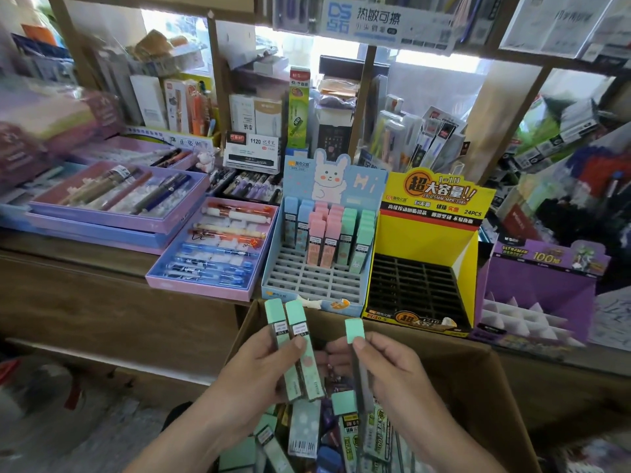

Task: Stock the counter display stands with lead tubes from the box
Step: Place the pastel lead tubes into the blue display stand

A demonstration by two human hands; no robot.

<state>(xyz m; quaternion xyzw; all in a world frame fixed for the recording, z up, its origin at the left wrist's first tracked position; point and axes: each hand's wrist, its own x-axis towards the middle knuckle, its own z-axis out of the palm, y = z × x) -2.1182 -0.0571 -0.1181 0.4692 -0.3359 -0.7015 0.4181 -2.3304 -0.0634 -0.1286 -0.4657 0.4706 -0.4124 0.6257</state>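
Mint-green tubes fill both hands. The left hand grips two side by side, fingers and thumb curled round their lower halves. The right hand pinches a third tube upright between thumb and fingers. Both hands hover over the open box, near us, where loose tubes lie.

On the table beyond, the blue stand is filled in its far rows only: blue left, pink middle, green right. Its near slots are vacant. The yellow stand to its right holds none.

We judge the step in hand to be transfer from box to stand. Next, we carry one tube far and slightly right, align it upright over a vacant slot before the green column, and seat it without tipping its neighbours.
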